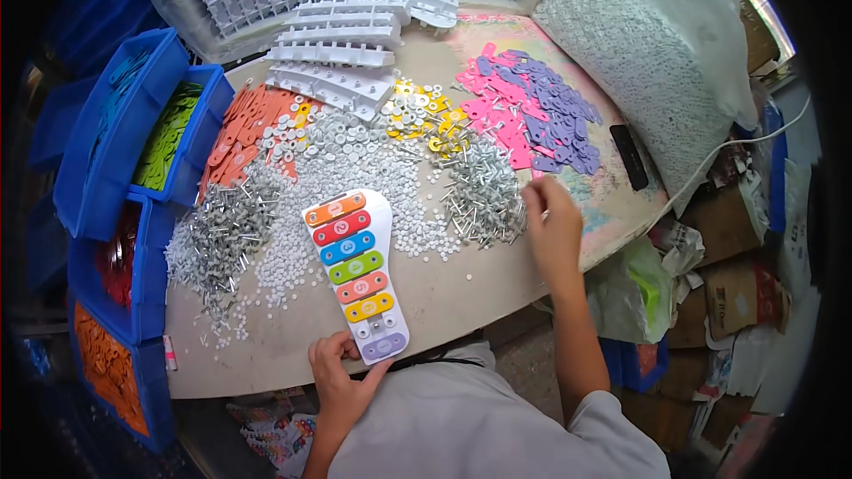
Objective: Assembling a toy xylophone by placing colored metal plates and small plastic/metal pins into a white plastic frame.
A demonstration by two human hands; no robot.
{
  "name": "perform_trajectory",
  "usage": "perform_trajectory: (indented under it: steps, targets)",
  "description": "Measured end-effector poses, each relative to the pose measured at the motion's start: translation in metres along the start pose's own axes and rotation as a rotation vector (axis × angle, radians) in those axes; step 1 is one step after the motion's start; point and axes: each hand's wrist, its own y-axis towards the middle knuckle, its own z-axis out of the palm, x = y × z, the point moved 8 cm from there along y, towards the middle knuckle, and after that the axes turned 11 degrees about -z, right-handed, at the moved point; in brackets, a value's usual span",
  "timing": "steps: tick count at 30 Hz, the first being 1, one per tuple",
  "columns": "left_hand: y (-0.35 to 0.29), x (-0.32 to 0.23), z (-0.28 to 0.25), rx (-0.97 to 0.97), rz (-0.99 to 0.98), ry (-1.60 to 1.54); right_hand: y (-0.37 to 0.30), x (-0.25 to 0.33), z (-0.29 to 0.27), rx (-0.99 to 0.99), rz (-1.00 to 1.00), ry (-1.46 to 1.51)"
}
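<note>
A white toy xylophone (377,244) lies at the table's near edge, with colored bars screwed across it in a row. Between the yellow bar (369,306) and the purple bar (385,345) is a gap showing bare white posts. My left hand (342,377) grips the lower end of the xylophone, thumb on one side and fingers on the other. Beside the heap of silver screws (486,191), my right hand (555,226) is raised with its fingertips pinched together. Whatever they may hold is too small to make out. Pink bars (501,111) and purple bars (564,115) are piled beyond.
White washers (342,168) and more screws (222,231) spread over the table. White xylophone bases (333,53) are stacked at the back. Blue bins (146,275) of colored bars line the left. A bulging bag (648,53) and a black phone-like object (628,157) lie at right.
</note>
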Motion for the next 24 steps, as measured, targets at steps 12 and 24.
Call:
perform_trajectory:
  steps: [12,24]
  targets:
    - [0.026,-0.002,-0.003,-0.064,-0.015,0.012,0.029,-0.125,0.034,0.2,0.151,0.0]
    - [0.031,0.017,-0.02,-0.072,-0.195,-0.287,0.039,-0.045,0.018,0.359,0.244,0.528]
